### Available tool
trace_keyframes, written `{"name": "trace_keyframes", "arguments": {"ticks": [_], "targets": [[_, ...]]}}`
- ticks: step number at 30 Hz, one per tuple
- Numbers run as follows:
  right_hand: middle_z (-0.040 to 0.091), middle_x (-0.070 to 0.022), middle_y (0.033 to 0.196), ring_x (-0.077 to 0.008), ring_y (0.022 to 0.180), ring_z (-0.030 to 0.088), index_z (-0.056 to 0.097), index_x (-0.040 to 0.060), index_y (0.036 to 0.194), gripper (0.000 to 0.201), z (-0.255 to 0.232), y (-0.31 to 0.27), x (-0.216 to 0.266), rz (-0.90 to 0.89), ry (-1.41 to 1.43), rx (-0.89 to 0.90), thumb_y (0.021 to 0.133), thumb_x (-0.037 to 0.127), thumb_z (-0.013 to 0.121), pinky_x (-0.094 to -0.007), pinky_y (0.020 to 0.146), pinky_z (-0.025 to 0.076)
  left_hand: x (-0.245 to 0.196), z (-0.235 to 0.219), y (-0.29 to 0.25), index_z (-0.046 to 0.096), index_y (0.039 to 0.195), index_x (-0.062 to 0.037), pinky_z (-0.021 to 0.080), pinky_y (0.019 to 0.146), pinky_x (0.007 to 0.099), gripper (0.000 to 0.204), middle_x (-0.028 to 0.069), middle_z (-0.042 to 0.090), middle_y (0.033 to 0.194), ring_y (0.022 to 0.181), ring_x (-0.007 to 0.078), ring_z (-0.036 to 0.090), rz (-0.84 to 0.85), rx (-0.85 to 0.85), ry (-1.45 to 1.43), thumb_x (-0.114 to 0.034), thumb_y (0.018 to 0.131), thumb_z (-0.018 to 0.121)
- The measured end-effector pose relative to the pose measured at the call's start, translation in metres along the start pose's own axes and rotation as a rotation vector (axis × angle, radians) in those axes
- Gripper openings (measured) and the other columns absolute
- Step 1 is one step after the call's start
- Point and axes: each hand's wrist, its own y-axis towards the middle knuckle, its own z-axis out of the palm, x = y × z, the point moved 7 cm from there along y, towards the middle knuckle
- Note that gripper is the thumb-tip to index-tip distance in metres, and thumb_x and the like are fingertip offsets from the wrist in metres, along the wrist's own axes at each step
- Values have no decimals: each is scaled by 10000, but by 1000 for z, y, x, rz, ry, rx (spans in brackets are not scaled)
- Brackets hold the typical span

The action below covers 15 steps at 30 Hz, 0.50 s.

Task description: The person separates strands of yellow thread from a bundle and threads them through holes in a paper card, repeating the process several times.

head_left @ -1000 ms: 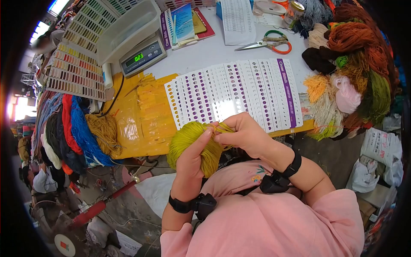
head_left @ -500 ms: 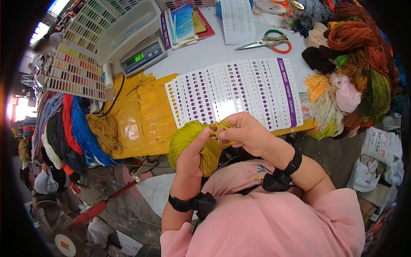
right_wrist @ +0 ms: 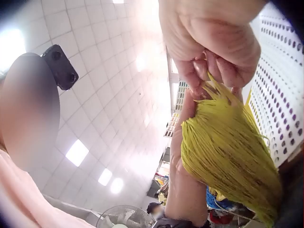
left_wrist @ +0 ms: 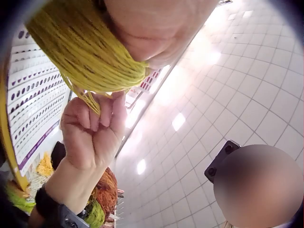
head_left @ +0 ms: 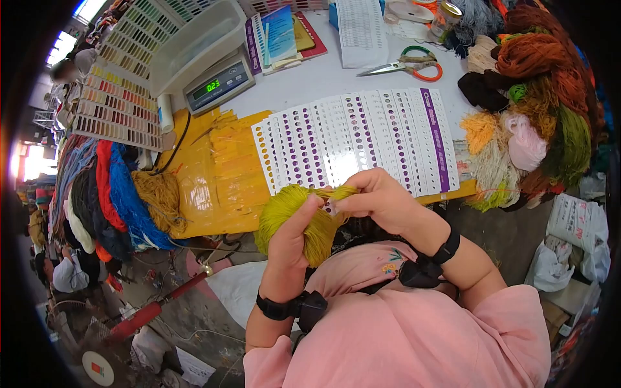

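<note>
A yellow-green yarn bundle [head_left: 278, 216] is held up by the left hand [head_left: 291, 236], whose thumb lies along its near side, above the table's front edge. The right hand [head_left: 378, 200] pinches strands at the bundle's right end, its fingertips close to the left thumb. In the left wrist view the bundle [left_wrist: 90, 47] hangs over the curled fingers of the right hand [left_wrist: 92, 130]. The right wrist view shows strands running from the bundle [right_wrist: 228, 152] up into the fingers of the right hand [right_wrist: 213, 42]. The left fingers behind the bundle are mostly hidden.
Behind the hands lies a punched card chart [head_left: 356, 142] on the table. Scissors [head_left: 407, 64], a scale [head_left: 220, 84] with a plastic tub [head_left: 194, 48], and booklets stand farther back. Yarn piles flank both sides, brown [head_left: 530, 58] at right and blue [head_left: 123, 187] at left.
The right hand's fingers have shifted slightly around the strands, and the small loops seen there half a second ago are now drawn closer together. The left hand keeps its hold.
</note>
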Motion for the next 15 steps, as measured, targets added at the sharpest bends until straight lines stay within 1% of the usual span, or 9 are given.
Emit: {"name": "trace_keyframes", "arguments": {"ticks": [1, 3, 6, 7, 9, 10, 12, 15], "targets": [[590, -75, 749, -70, 559, 495, 585, -38, 844, 145, -3, 0, -3, 14, 62, 35, 715, 27, 576, -177, 487, 383, -1, -1, -1, 541, 941, 28, 466, 725, 301, 198, 118, 569, 902, 810, 190, 563, 13, 1, 14, -118, 814, 502], [589, -75, 762, -60, 539, 465, 583, -28, 847, 137, -2, 0, -5, 43, 186, 106, 725, 31, 567, -174, 478, 376, -1, 2, -3, 526, 966, 28, 443, 775, 336, 246, 132, 552, 951, 865, 205, 544, -6, 93, -34, -171, 834, 466], [573, -46, 736, -42, 520, 412, 584, -14, 864, 143, 14, -5, 1, 104, 270, 127, 735, 39, 551, -167, 463, 361, -1, 9, -5, 487, 1029, 31, 393, 849, 387, 333, 150, 503, 1048, 958, 228, 497, 5, 216, -131, -244, 857, 408], [569, -44, 736, -38, 517, 402, 584, -11, 866, 144, 11, -4, 0, 109, 261, 92, 737, 43, 548, -166, 461, 357, -2, 11, -6, 472, 1054, 32, 373, 873, 404, 365, 156, 482, 1084, 992, 235, 479, 15, 256, -168, -267, 864, 388], [562, -40, 735, -30, 512, 381, 586, -5, 869, 145, 6, 1, -4, 123, 241, 24, 741, 49, 543, -164, 457, 349, -2, 11, -7, 434, 1103, 35, 347, 897, 419, 403, 156, 442, 1133, 1032, 242, 447, -6, 263, -171, -284, 866, 369], [562, -38, 742, -30, 522, 396, 587, -1, 869, 145, 8, 1, -2, 113, 155, -4, 738, 47, 545, -162, 461, 352, -2, 11, -7, 416, 1127, 37, 334, 908, 426, 423, 156, 423, 1158, 1052, 245, 430, -14, 266, -174, -292, 868, 360], [562, -36, 755, -29, 542, 425, 591, 9, 868, 147, 17, -1, 3, 93, -16, -57, 731, 44, 549, -158, 469, 357, -6, 14, -11, 398, 1147, 42, 328, 914, 419, 447, 157, 408, 1174, 1064, 250, 421, 14, 268, -92, -304, 870, 348], [569, -35, 762, -42, 601, 482, 596, 20, 874, 161, 29, -2, 8, 87, -181, -29, 717, 38, 564, -165, 485, 382, -5, 13, -13, 379, 1164, 50, 324, 919, 409, 469, 161, 391, 1194, 1077, 251, 412, 16, 290, -42, -314, 871, 337]]}}
